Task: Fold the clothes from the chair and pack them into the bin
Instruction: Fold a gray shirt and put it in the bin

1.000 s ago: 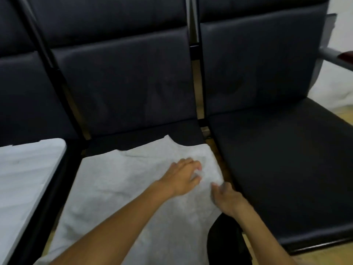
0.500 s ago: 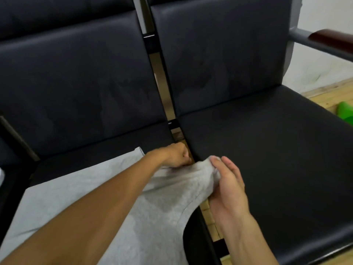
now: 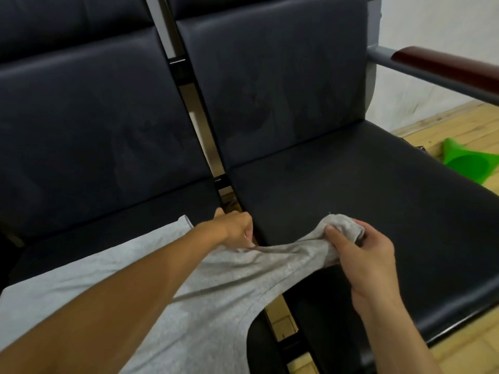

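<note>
- Black padded chairs (image 3: 337, 201) stand side by side on a wooden floor (image 3: 464, 346), with a white wall behind them.
- We see a grey shirt (image 3: 167, 306) spread over the left seat (image 3: 113, 228), its upper corner stretched across the gap onto the right seat.
- Our left hand (image 3: 237, 225) is curled at the shirt's edge by the gap; it seems to pinch the cloth, though the fingers are partly hidden.
- Our right hand (image 3: 370, 263) grips the bunched corner, thumb on top.
- At 3 o'clock, a green plastic object (image 3: 469, 163) lies on the floor beneath a wood-topped armrest (image 3: 445, 66).
</note>
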